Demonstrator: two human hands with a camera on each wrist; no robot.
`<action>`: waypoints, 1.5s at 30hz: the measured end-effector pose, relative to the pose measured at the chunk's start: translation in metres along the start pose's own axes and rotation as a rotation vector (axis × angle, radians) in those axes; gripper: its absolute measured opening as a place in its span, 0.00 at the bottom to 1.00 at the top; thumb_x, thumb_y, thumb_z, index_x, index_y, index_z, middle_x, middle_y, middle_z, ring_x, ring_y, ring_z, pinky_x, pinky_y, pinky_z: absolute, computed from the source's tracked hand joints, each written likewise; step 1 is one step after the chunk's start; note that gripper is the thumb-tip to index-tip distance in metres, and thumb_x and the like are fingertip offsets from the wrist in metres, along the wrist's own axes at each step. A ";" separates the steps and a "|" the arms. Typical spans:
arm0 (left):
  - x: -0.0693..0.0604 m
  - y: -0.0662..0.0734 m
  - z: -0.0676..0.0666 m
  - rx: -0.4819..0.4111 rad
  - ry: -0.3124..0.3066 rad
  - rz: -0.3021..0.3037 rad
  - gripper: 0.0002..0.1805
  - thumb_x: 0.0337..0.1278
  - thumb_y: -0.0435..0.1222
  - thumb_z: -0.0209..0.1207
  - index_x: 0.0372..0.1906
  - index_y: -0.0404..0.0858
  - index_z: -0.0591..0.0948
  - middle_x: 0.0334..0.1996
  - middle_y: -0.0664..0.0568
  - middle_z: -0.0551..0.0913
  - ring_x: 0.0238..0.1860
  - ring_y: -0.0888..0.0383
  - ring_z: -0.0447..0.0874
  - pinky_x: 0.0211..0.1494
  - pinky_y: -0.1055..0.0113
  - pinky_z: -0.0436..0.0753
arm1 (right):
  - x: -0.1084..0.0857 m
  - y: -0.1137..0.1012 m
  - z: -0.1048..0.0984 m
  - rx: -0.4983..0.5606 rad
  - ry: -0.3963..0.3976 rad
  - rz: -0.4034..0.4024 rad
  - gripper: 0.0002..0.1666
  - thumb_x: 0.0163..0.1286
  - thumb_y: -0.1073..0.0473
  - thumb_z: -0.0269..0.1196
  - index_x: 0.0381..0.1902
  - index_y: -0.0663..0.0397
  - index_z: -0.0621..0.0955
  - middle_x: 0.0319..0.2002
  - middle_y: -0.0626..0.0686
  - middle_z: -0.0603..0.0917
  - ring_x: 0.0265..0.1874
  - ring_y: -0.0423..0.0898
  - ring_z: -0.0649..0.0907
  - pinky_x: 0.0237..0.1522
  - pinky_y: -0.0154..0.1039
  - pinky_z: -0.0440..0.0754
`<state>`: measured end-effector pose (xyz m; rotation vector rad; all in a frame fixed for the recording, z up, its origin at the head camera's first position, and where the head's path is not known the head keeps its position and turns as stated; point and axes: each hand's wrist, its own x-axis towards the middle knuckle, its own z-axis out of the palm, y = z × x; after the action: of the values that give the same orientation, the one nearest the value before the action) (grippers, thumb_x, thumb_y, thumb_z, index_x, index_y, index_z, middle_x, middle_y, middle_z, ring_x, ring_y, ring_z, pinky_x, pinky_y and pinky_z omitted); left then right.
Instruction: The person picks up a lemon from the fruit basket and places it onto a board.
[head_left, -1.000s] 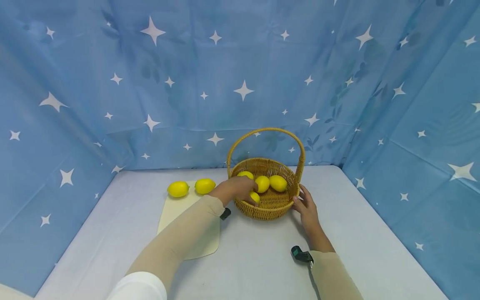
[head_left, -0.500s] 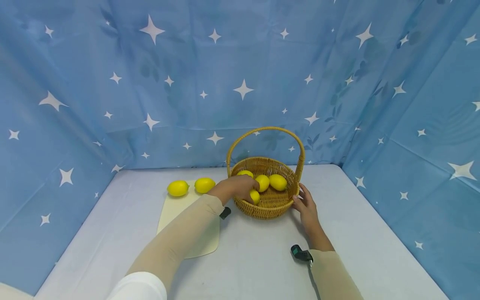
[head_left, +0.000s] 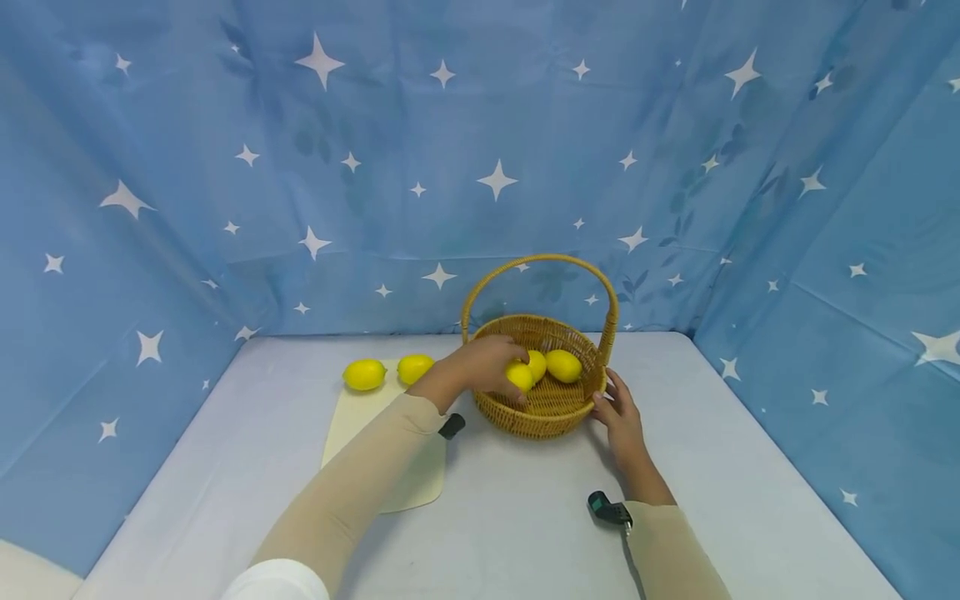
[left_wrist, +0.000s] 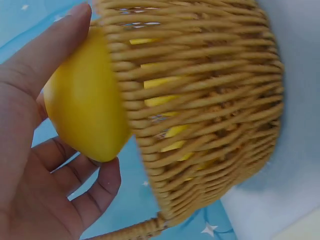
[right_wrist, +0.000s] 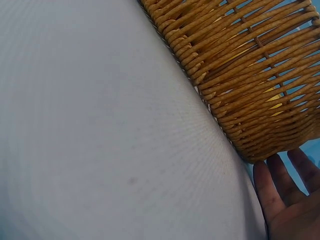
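My left hand (head_left: pixel 491 365) grips a yellow lemon (head_left: pixel 520 377) at the left side of the wicker basket (head_left: pixel 540 425). In the left wrist view the thumb and curled fingers of that hand (left_wrist: pixel 30 135) hold the lemon (left_wrist: pixel 90 95) at rim height, beside the woven wall (left_wrist: pixel 200 100). Two more lemons (head_left: pixel 563 366) show inside the basket in the head view; others may be hidden by the hand. My right hand (head_left: pixel 624 425) touches the basket's right side, and in the right wrist view its fingers (right_wrist: pixel 287 185) rest against the woven wall (right_wrist: pixel 260 110).
Left of the basket, two lemons (head_left: pixel 364 375) lie at the far end of a cream board (head_left: pixel 360 417), partly covered by the left forearm. The tall basket handle (head_left: pixel 553 257) arches above it. A blue curtain with stars (head_left: pixel 375 208) stands behind the white table (head_left: pixel 525 517).
My left hand has lifted a lemon from the left part of the basket, and it now hides the lemon at the back left. The right hand stays at the rim. The view has shifted slightly.
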<state>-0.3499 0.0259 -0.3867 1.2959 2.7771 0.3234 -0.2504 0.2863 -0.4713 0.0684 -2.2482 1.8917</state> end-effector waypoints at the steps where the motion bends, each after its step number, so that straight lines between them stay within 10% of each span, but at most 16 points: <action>1: -0.002 0.001 -0.002 -0.014 0.009 -0.008 0.38 0.44 0.60 0.69 0.62 0.48 0.78 0.58 0.56 0.76 0.61 0.54 0.70 0.62 0.57 0.71 | 0.000 0.000 0.000 0.000 0.000 0.002 0.37 0.78 0.57 0.51 0.78 0.49 0.50 0.72 0.64 0.57 0.65 0.61 0.68 0.56 0.46 0.77; 25: -0.052 0.018 -0.028 -0.017 0.090 -0.040 0.36 0.48 0.62 0.66 0.62 0.50 0.78 0.54 0.56 0.75 0.50 0.57 0.74 0.51 0.57 0.77 | -0.001 0.000 -0.001 0.015 -0.013 -0.031 0.37 0.78 0.56 0.50 0.78 0.53 0.49 0.72 0.66 0.57 0.64 0.64 0.68 0.56 0.49 0.77; 45: -0.099 -0.001 -0.013 -0.008 0.129 -0.101 0.34 0.45 0.62 0.68 0.57 0.51 0.80 0.50 0.58 0.76 0.51 0.59 0.73 0.54 0.61 0.75 | 0.012 0.031 -0.005 0.011 0.007 -0.033 0.37 0.78 0.52 0.50 0.78 0.43 0.50 0.72 0.64 0.58 0.62 0.60 0.70 0.51 0.35 0.79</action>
<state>-0.2886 -0.0527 -0.3781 1.1678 2.9312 0.4261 -0.2666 0.2980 -0.4982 0.0995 -2.2179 1.8851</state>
